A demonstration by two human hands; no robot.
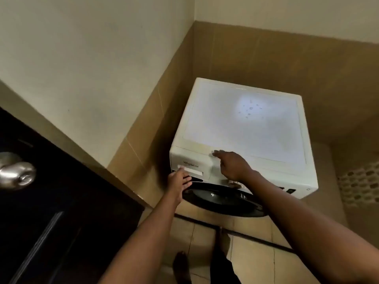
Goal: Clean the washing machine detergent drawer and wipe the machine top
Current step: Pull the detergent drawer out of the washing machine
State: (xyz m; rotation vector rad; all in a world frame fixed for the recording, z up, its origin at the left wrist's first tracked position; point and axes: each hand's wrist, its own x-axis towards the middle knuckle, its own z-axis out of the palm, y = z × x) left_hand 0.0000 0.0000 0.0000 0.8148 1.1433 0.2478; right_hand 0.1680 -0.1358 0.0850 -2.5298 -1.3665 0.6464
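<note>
View from the doorway, near to far. A bare foot [181,263] is standing on the tan floor tiles [256,261] at the lower edge. A dark wooden door [41,201] with a round metal knob [16,174] is filling the lower left. Two bare forearms are reaching forward and up from the person toward a white front-loading washing machine [295,175] set in the corner.

The left hand [178,181] is meeting the detergent drawer [194,167], which is sitting closed in the upper left of the machine's front, just above the dark round porthole door [221,199]. The thumb is lying on the pale strip of the drawer front and the fingers are pointing into the dark recess beneath it. Whether they are hooking the handle cannot be told.

The right hand [233,167] is holding nothing. Its fingers are stretching out nearly straight, palm down, with the tips touching the front edge of the machine top [246,124], just right of the drawer. The forearm is crossing in front of the control panel [289,190].

The machine top is lying flat and dull, with a bright reflection and a few small marks [251,108] toward the back. Behind it, a tan tiled band [266,58] is running along the base of the cream walls [82,58]. A patch of pebble mosaic [359,185] is showing at the right.
</note>
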